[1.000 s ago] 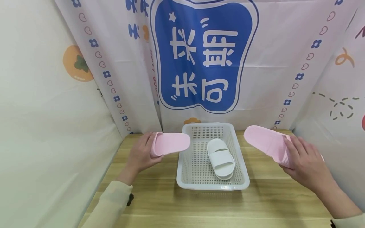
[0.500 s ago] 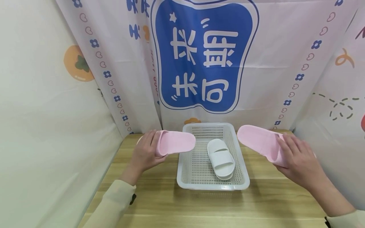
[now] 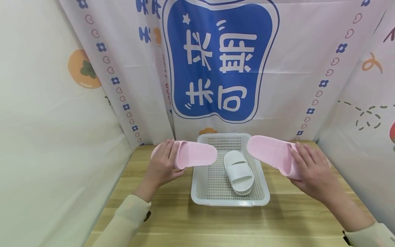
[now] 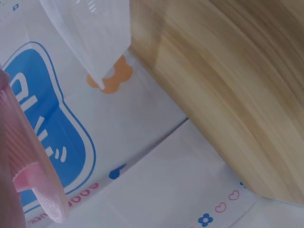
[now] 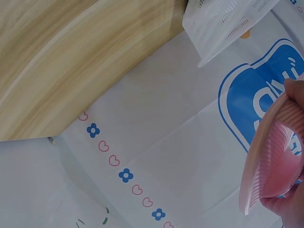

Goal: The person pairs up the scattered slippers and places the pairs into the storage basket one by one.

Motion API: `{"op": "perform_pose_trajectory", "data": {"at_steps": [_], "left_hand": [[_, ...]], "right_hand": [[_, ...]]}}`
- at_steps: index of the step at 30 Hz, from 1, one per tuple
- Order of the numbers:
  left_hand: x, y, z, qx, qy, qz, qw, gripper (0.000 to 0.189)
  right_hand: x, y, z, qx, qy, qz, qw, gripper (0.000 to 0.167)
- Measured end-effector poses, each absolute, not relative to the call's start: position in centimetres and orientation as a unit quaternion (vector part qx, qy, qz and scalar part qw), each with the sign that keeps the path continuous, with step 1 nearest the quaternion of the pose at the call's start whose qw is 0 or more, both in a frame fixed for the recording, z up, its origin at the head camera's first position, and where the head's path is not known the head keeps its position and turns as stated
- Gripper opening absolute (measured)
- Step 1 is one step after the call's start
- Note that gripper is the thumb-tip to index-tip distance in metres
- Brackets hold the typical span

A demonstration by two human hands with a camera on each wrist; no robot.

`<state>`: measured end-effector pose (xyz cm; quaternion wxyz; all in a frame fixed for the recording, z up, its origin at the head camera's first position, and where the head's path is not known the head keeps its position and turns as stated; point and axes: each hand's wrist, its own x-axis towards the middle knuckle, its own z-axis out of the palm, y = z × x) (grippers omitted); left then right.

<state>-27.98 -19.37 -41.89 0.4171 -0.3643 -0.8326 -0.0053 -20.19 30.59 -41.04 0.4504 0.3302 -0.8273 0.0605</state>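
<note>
My left hand [image 3: 162, 165] grips a pink slipper [image 3: 199, 154] around its strap, the sole's far end pointing right over the left rim of a white plastic basket [image 3: 197, 199]. On the other side my right hand [image 3: 314, 171] grips a matching pink slipper [image 3: 266, 151] by the strap, its end reaching left over the basket's right rim. Inside the basket a pair of white slippers [image 3: 239, 171] lies stacked, toward the right. In the left wrist view the pink slipper [image 4: 35, 161] shows at the left edge; the right wrist view has the other pink slipper [image 5: 268, 161] at its right edge.
The basket stands on a wood-grain table [image 3: 228, 226] near its back edge. Behind hangs a white printed cloth with a blue sign [image 3: 220, 61]. Pale cloth walls [image 3: 46, 137] close in the left and right sides.
Both hands have moved inward toward the basket with their pink slippers, the left hand to the right and the right hand to the left. The basket and white slippers have stayed put.
</note>
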Motion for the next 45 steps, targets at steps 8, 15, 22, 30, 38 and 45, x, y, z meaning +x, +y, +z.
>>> {"op": "perform_pose_trajectory", "data": {"at_steps": [8, 15, 22, 30, 38, 45], "left_hand": [[-27.4, -18.2, -41.6, -0.36, -0.835, 0.017, 0.416, 0.097], [-27.4, -17.1, -41.7, -0.369, -0.817, 0.019, 0.442, 0.096], [-27.2, -16.1, -41.6, -0.375, -0.814, 0.028, 0.442, 0.094], [-26.8, -15.2, -41.4, -0.378, -0.812, 0.024, 0.443, 0.095], [-26.5, -14.2, -41.1, -0.38, -0.81, 0.017, 0.447, 0.091], [-26.4, -13.4, -41.1, -0.383, -0.807, 0.017, 0.448, 0.091]], "right_hand": [[-20.5, 29.8, -41.0, 0.347, -0.825, 0.062, 0.442, 0.075], [-20.3, 29.1, -40.8, 0.345, -0.837, 0.053, 0.422, 0.075], [-20.2, 28.1, -40.6, 0.351, -0.844, 0.049, 0.402, 0.075], [-20.4, 27.3, -40.6, 0.359, -0.841, 0.042, 0.403, 0.073], [-20.6, 26.7, -40.6, 0.369, -0.837, 0.039, 0.403, 0.072], [-20.7, 26.1, -40.5, 0.376, -0.836, 0.041, 0.397, 0.073]]}}
